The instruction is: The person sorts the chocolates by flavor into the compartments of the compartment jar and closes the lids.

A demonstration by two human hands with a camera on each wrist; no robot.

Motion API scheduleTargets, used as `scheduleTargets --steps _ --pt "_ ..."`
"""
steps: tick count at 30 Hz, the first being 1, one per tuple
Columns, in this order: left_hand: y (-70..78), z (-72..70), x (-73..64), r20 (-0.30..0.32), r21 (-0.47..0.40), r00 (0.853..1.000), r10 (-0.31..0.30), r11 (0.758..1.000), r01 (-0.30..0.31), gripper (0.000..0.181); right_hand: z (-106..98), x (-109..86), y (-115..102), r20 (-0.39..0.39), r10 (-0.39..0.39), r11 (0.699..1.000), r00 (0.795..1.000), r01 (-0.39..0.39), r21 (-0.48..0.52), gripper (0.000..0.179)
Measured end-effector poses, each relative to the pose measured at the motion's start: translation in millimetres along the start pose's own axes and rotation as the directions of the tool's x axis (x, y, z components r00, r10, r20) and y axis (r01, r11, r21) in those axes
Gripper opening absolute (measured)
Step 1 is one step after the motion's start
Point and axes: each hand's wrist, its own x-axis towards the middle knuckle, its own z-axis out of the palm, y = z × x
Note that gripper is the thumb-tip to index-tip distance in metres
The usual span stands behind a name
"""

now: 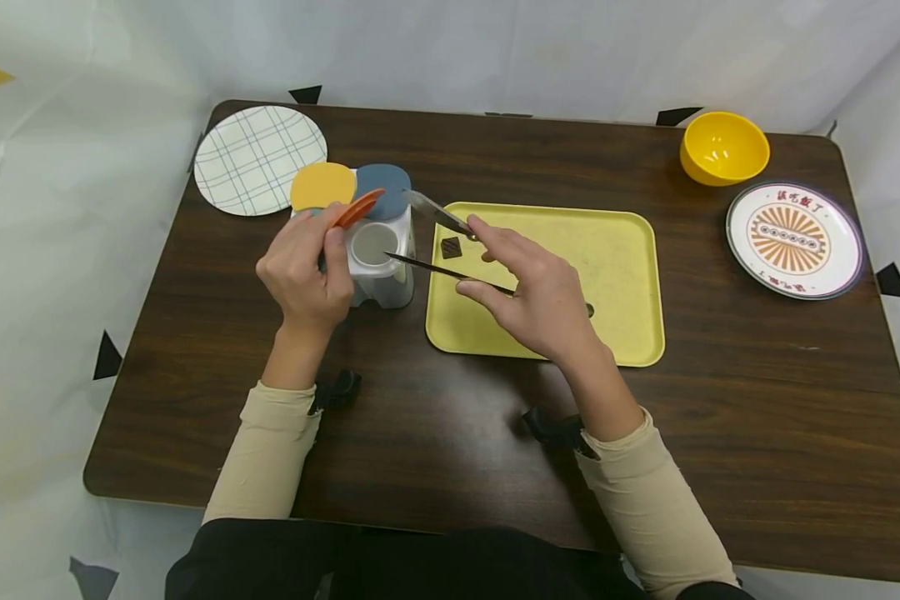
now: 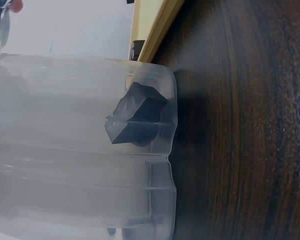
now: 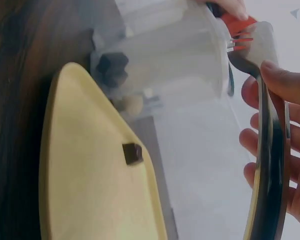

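Note:
My left hand (image 1: pixel 307 267) pinches the raised orange lid (image 1: pixel 362 207) of a clear plastic storage container (image 1: pixel 392 289) with several compartments. Below that lid a round opening (image 1: pixel 375 244) shows. My right hand (image 1: pixel 543 292) holds metal food tongs (image 1: pixel 438 214) between thumb and fingers, their two arms spread. One tip is fork-shaped, the other flat, in the right wrist view; both are close to the opening, with nothing between them. Dark brown chunks (image 2: pixel 137 112) lie at the bottom of one compartment. A dark brown ridged cube (image 1: pixel 452 247) lies on the yellow tray (image 1: pixel 630 250).
Yellow (image 1: pixel 322 185) and blue (image 1: pixel 384 187) lids cover other compartments. Behind the container lies a checked white plate (image 1: pixel 251 158). At the right stand a yellow bowl (image 1: pixel 723 150) and a printed plate (image 1: pixel 795 279). Another dark piece (image 1: pixel 590 309) shows beside my right hand on the tray.

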Motion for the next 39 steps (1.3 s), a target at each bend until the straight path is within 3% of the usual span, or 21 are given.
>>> scheduleTargets --steps 6,13,20,28,34,39 --pt "1.1 -0.2 0.5 0.003 0.003 1.0 -0.002 1.0 0.002 0.045 -5.4 -0.5 15.6 0.09 0.132 0.989 0.987 -0.125 -0.074 0.066" --pt "1.3 -0.5 0.3 0.003 0.003 1.0 -0.002 1.0 0.002 0.045 2.9 0.4 33.9 0.2 0.3 0.945 0.933 -0.261 -0.198 0.07" --pt "0.5 -0.5 0.0 -0.005 0.006 1.0 -0.004 1.0 0.004 0.046 18.9 7.3 48.2 0.28 0.356 0.913 0.892 -0.268 -0.308 0.071" --pt "2.3 0.3 0.2 0.001 -0.001 1.0 -0.005 1.0 0.005 0.044 27.5 11.4 56.8 0.271 0.345 0.9 0.899 -0.235 -0.367 0.065" --pt "2.6 0.1 -0.4 -0.005 0.009 1.0 -0.001 1.0 0.001 0.044 29.8 11.9 58.4 0.261 0.363 0.899 0.894 -0.264 -0.348 0.059" --pt "1.6 -0.1 -0.3 -0.003 0.005 1.0 0.0 1.0 0.0 0.044 30.6 12.6 60.5 0.218 0.363 0.898 0.906 -0.277 -0.342 0.052"
